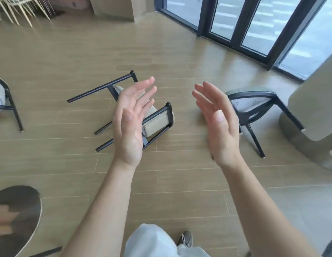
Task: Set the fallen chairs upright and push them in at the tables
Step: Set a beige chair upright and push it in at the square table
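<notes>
Floorboards point(161, 182) fill most of my view, with a pale worktop point(313, 108) at the right edge and a dark round worktop point(16, 210) at lower left. By my reading the job has barely begun: one fallen chair point(157, 121) lies on its side mid-floor, legs pointing left, well apart from both worktops. A second chair point(254, 106) stands upright beside the pale worktop but looks not yet pushed in; a third chair point(7, 101) shows partly at the left. My left hand point(130, 123) and right hand point(219, 123) hang above the floor, fingers spread, palms facing, gripping nothing.
</notes>
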A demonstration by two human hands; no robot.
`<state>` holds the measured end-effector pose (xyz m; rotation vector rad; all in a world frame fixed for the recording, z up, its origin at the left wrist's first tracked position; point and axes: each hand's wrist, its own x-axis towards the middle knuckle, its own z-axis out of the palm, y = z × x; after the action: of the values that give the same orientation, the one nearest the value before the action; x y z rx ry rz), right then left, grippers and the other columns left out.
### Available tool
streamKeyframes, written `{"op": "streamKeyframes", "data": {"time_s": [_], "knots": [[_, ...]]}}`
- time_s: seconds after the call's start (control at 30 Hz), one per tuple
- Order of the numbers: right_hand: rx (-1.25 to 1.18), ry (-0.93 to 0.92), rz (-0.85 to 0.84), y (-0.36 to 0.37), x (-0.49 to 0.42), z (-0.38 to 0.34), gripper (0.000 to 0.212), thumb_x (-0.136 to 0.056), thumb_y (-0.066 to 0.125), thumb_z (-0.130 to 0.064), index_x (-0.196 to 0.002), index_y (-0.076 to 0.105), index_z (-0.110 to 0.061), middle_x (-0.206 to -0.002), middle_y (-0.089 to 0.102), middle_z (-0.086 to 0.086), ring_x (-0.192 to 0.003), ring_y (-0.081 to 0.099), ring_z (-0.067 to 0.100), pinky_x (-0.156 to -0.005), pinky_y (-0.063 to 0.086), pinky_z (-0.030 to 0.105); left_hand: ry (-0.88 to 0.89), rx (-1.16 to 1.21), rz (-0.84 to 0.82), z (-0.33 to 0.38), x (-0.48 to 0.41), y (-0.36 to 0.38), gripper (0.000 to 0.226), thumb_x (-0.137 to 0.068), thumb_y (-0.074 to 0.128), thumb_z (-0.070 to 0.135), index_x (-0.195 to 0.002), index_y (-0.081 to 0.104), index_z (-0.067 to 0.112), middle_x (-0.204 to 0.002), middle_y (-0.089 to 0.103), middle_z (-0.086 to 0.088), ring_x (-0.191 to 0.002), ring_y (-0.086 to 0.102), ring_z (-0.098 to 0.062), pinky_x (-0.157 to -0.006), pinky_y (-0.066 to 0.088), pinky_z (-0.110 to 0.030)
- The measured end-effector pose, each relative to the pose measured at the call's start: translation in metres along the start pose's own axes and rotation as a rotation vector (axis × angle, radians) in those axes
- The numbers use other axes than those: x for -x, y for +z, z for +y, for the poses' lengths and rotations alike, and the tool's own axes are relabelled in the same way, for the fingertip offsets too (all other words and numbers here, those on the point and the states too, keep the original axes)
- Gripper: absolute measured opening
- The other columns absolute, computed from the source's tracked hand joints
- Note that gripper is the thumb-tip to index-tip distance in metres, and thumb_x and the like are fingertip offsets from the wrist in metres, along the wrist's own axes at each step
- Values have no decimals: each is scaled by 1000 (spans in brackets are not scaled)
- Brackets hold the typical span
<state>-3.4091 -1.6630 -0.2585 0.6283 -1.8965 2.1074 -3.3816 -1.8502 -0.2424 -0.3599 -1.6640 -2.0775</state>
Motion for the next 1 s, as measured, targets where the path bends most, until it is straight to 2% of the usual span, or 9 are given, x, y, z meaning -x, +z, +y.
{"op": "streamKeyframes", "data": {"time_s": [0.2,0.33,0.43,0.6,0.77,1.0], "knots": [[11,-23,-119,-31,-113,62,91,-97,55,-74,-149,44,-1,-145,60,22,-141,58,34,-118,44,43,-11,-44,114,-62,-91,8,91,-84,58,89,-143,52,20,-144,62,-7,-137,62,-28,-119,45,-50],[22,-21,-172,-49,-200,121,92,-96,55,-74,-149,44,1,-145,60,24,-140,59,35,-117,44,42,27,-63,152,-128,-165,10,92,-84,58,89,-144,52,20,-147,60,-5,-139,61,-25,-116,45,-43],[38,-10,-207,-60,-270,154,94,-96,55,-75,-148,45,2,-143,60,24,-139,60,34,-116,45,40,19,-57,174,-170,-232,17,88,-85,57,88,-143,52,23,-148,59,-6,-140,60,-26,-117,45,-44],[10,-24,-234,-84,-383,199,95,-97,55,-73,-149,44,6,-144,60,25,-138,61,34,-116,46,42,53,-54,172,-219,-351,39,83,-88,56,86,-143,52,25,-145,63,5,-140,60,-26,-113,46,-39],[-44,-13,-266,-108,-488,264,96,-95,55,-75,-148,45,5,-144,60,25,-137,62,34,-116,47,44,67,-85,210,-281,-443,53,82,-88,56,86,-143,53,25,-144,63,4,-140,60,-27,-114,46,-41],[-150,-41,-405,-125,-652,349,103,-94,54,-77,-148,45,10,-143,61,26,-135,63,32,-117,47,49,138,-190,384,-355,-576,83,87,-84,57,89,-141,54,23,-144,62,-1,-140,60,-30,-116,47,-44]]}}
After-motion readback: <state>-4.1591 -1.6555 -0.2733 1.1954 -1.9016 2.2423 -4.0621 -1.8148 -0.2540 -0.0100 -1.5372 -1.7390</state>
